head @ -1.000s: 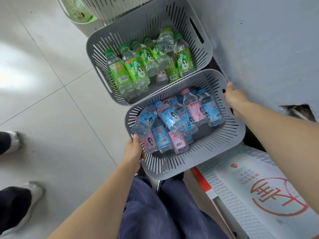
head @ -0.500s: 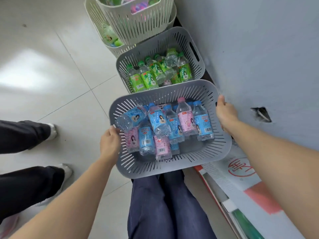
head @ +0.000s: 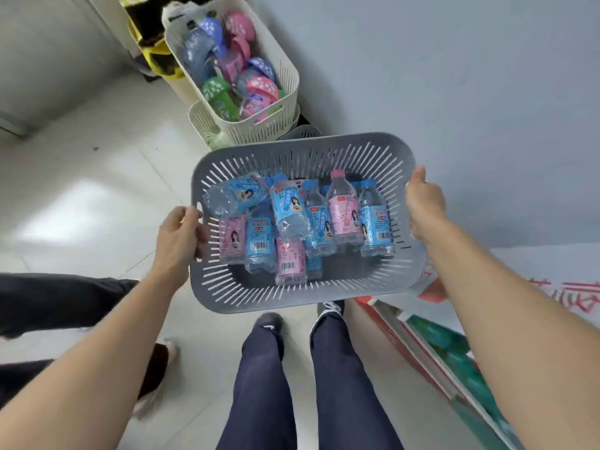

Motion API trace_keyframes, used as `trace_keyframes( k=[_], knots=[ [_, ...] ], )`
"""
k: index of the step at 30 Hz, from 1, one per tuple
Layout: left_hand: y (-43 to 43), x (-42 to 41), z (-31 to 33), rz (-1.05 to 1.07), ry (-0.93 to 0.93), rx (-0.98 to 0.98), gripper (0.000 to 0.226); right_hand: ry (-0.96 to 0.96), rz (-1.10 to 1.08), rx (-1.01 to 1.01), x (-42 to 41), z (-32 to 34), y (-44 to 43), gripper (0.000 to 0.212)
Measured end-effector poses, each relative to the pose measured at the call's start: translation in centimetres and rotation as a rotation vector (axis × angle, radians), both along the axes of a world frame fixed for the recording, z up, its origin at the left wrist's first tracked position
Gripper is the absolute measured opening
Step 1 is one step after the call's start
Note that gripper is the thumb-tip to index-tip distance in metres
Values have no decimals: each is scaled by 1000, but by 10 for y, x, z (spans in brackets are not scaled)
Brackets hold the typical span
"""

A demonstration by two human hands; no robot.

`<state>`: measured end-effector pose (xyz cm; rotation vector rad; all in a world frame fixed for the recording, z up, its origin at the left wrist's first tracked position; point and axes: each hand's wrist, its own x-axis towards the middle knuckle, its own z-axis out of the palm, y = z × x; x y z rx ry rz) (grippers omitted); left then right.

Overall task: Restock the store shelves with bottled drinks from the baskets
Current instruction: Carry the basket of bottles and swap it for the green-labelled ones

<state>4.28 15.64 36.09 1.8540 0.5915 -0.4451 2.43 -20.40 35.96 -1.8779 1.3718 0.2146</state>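
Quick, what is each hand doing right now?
Left hand: gripping the left rim of the grey slotted plastic basket.
Right hand: gripping the same basket's right rim.

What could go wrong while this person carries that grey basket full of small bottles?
The bottles lie loose and piled in the grey basket, so a tilt could send them sliding to one side. The left hand and right hand grip only the rim at the short ends; a slip might drop everything. Another person's legs stand close on the left, so a bump seems possible.
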Motion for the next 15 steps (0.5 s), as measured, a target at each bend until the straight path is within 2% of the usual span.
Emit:
trace_keyframes(
  k=[6,15],
  knots=[
    [8,13,78,-82,-77,-114,17,-145,-107,38,-58,86,26,56],
    [5,-13,174,-96,-13,-173,21,-242,-178,56,-168,200,64,37]
  ],
)
